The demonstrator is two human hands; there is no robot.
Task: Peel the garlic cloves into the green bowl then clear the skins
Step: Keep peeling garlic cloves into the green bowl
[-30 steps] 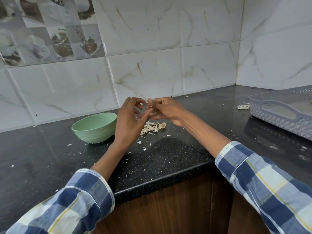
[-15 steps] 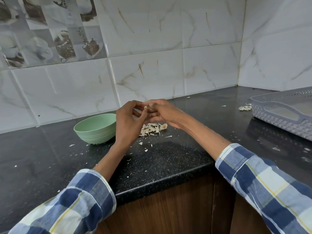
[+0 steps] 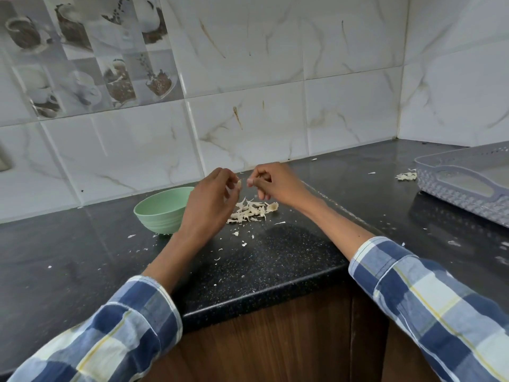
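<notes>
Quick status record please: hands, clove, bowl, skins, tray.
left hand: pinches a clove at its fingertips
right hand: fingers curled, apart from the clove; whether it holds skin, cannot tell
bowl: green, upright, left of the hands; contents hidden
skins: pile on the counter under the hands
more skins: beside the tray

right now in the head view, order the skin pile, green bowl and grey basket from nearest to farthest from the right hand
1. skin pile, on the counter just below the right hand.
2. green bowl, to its left, past the left hand.
3. grey basket, far right.
</notes>
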